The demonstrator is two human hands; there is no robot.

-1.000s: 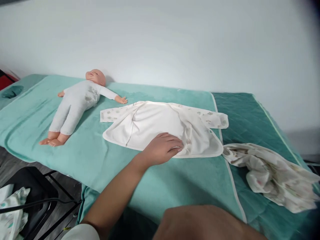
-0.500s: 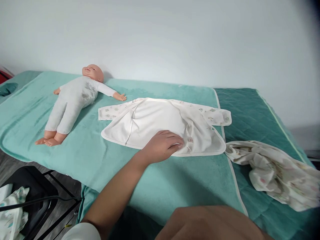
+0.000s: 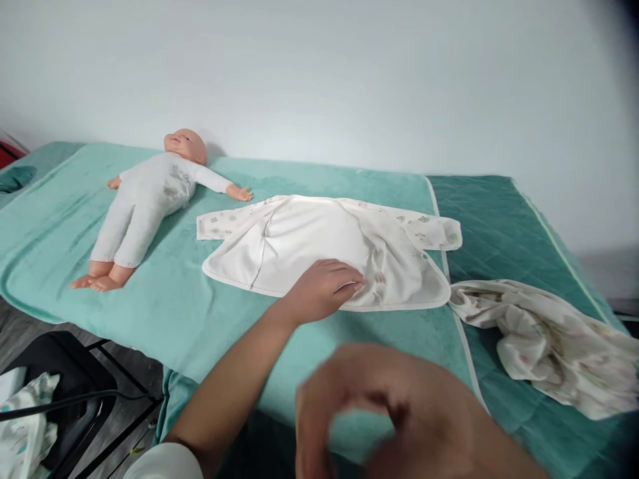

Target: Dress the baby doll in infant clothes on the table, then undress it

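Observation:
A white baby shirt lies spread open, inside up, on the light green mat, its patterned sleeves stretched out to both sides. My left hand rests on the shirt's lower middle with fingers loosely extended and nothing visibly gripped. Close to the camera is my right hand, raised in front of the mat and blurred. Its fingers are curved with a gap through which green shows; the fingertips run out of the frame. To the left, a baby doll in a white bodysuit lies on its back.
A crumpled patterned cloth lies on the darker green quilted cover at the right. Below the bed's left edge stands a black seat with patterned items and a cable. A white wall rises behind.
My right hand has risen from the bottom edge, and its curved fingers now show. My left hand stays almost in place on the shirt.

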